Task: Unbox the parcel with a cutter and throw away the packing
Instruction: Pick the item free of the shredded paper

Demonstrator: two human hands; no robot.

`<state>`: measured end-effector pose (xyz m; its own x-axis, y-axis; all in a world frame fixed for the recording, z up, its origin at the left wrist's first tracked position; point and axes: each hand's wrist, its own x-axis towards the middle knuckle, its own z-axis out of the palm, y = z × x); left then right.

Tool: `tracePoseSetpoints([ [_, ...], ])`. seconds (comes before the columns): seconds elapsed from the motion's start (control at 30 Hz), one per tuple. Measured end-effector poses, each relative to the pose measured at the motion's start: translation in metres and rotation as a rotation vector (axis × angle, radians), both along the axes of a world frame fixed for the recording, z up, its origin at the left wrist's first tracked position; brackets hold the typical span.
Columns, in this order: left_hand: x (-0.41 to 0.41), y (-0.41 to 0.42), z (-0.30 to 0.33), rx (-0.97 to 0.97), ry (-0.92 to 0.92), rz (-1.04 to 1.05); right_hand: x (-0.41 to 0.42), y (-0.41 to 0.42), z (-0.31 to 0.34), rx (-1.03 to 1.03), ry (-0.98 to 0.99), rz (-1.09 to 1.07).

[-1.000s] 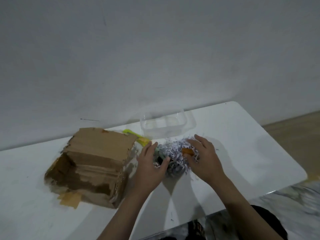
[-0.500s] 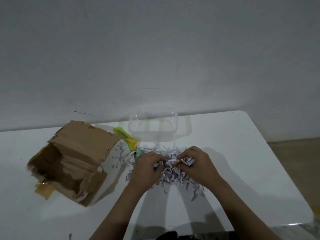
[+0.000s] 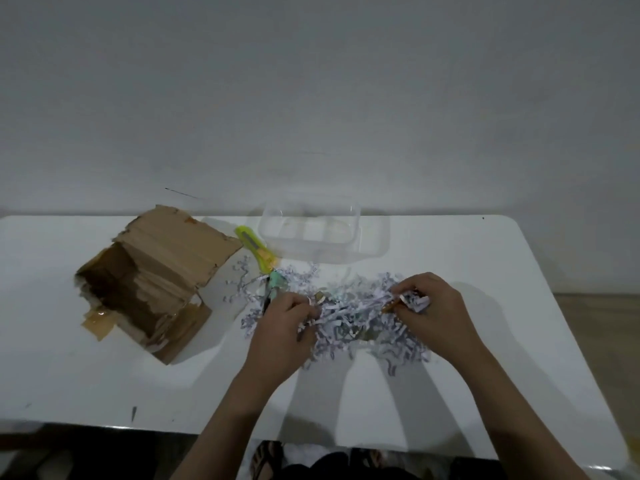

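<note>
I see the cardboard parcel lying on its side at the left of the white table, its open mouth facing left and toward me, its long axis running from the near-left to the far-right; torn flaps and a patch of brown tape trail from its near edge; I can read no label or writing on it. Just right of its far corner lies the yellow-green cutter, long axis slanting from far-left to near-right, its near end touching the shredded paper packing; a small mint-green item sits among the strands there, too blurred to identify. The packing is spread across the table's middle; my left hand is curled around a clump at its left side, my right hand pinches strands and something small and orange at its right. Beyond the packing stands a clear plastic container, near the wall.
</note>
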<state>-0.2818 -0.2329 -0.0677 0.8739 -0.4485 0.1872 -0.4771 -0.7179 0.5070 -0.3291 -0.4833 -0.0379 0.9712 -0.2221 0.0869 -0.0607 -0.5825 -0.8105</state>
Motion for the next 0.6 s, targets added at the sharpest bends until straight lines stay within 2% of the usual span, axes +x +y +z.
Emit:
tracePoseSetpoints([
  [0.17,-0.015,-0.006,-0.002,-0.059,0.046,-0.026,-0.005,-0.007,0.000,-0.170,0.271,0.104],
  [0.23,-0.021,-0.009,-0.003,-0.106,0.075,-0.027,-0.007,-0.006,0.005,-0.232,0.320,0.161],
  [0.33,-0.029,-0.013,-0.008,-0.103,0.044,-0.036,-0.006,-0.001,0.019,-0.250,0.272,0.150],
  [0.5,-0.042,-0.013,-0.021,-0.048,-0.071,-0.031,0.015,0.024,0.027,-0.116,-0.011,0.202],
  [0.6,-0.046,-0.009,-0.031,-0.069,-0.109,-0.031,0.040,0.045,0.021,-0.101,0.090,0.225],
])
